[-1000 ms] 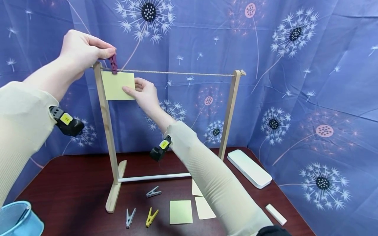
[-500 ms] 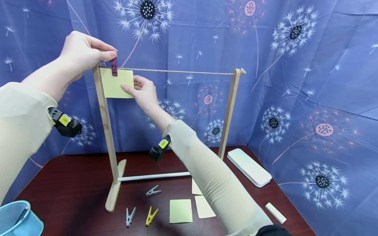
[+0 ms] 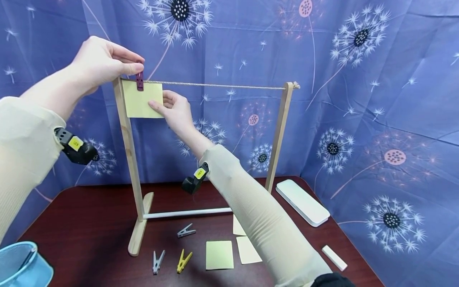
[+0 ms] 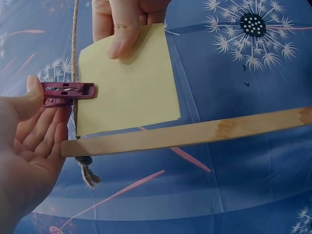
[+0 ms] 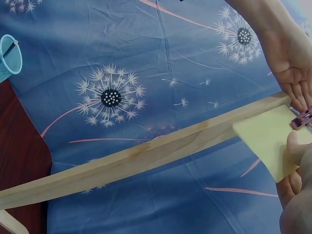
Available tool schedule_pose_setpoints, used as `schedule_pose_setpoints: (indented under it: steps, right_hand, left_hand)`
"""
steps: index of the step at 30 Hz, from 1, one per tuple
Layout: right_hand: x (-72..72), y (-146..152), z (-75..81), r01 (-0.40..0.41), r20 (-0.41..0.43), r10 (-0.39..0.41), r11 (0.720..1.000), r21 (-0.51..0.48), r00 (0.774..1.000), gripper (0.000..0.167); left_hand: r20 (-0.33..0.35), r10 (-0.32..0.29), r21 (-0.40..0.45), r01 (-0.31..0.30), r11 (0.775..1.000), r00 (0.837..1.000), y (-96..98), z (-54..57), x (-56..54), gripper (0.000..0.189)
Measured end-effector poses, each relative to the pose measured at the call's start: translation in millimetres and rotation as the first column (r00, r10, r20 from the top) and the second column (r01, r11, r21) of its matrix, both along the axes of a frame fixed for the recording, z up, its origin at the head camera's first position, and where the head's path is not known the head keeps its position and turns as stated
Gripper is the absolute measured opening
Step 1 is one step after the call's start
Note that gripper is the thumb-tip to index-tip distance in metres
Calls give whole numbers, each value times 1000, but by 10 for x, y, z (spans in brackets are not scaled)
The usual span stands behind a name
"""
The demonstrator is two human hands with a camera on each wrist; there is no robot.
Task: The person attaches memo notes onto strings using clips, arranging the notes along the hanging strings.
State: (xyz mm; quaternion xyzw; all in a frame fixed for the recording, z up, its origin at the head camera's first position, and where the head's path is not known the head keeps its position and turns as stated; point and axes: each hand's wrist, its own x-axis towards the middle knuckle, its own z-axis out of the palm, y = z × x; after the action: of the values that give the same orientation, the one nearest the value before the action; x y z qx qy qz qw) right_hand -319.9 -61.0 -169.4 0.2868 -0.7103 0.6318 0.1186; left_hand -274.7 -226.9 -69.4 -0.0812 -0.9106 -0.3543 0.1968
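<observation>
Near the left post, a yellow paper note (image 3: 143, 104) hangs at the rope (image 3: 215, 85), its top edge against it. A purple clothespin (image 3: 140, 82) straddles the rope and the note's top edge. My left hand (image 3: 104, 59) pinches the clothespin's upper end between thumb and fingers. With thumb in front and fingers behind, my right hand (image 3: 177, 111) holds the note's right edge. The left wrist view shows the clothespin (image 4: 68, 91) overlapping the note (image 4: 129, 83) beside the rope.
The wooden stand (image 3: 129, 151) rises from a dark red table (image 3: 89, 223). Grey clothespins (image 3: 158, 261), a yellow clothespin (image 3: 184, 261) and a green note (image 3: 219, 255) lie in front. A blue mesh cup (image 3: 26, 267) stands left; a white case (image 3: 303, 202) and white block (image 3: 334, 258) lie right.
The note and the clothespin have risen slightly against the rope, so the note's top edge now meets it. Both hands keep their holds.
</observation>
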Motion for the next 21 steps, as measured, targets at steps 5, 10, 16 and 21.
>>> schedule_pose_setpoints:
  steps: [5,10,16,21]
  right_hand:
    - [-18,22,-10,-8,5,8,1000,6,1000,37]
    - [-49,42,-61,-11,-9,10,999,-38,1000,34]
    - [-83,79,-151,0,-10,-1,998,-55,1000,33]
    - [-117,143,-200,-5,0,5,1000,-19,1000,33]
  left_hand:
    - [40,-72,-9,72,997,997,-34,20,-11,56]
    - [69,-125,7,125,992,990,-62,39,-25,58]
    - [73,-133,36,130,991,988,-83,22,-36,61]
    - [88,-126,42,122,992,988,-86,34,-43,64]
